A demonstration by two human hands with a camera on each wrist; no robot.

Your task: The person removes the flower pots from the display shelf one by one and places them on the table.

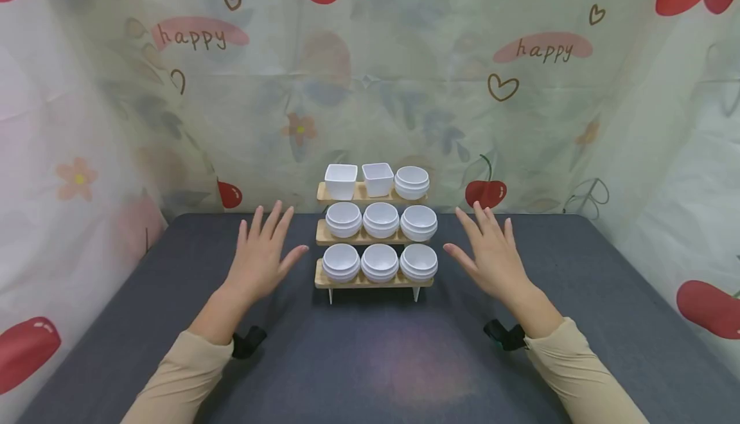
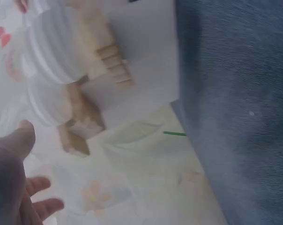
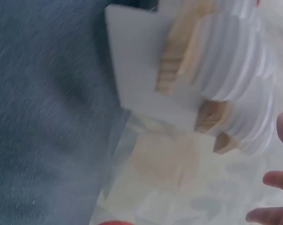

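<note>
A three-tier stand with wooden shelves [image 1: 374,284] and white side supports [image 2: 148,51] holds several white bowls. Round bowls [image 1: 379,262] fill the lower two tiers. On the top tier are two square bowls [image 1: 341,181] and a round bowl [image 1: 412,182]. My left hand [image 1: 258,258] is held left of the stand, fingers spread and nothing in it. To the right, my right hand [image 1: 490,254] mirrors it, also spread and holding nothing. Both wrist views show the stand's sides and stacked bowl rims, blurred, with fingertips apart from them.
The stand is on a dark grey table [image 1: 370,360], near its back edge. Behind it hangs a printed curtain [image 1: 370,103] with cherries and hearts, which also lines both sides. A thin looped cord [image 1: 588,194] shows at the back right.
</note>
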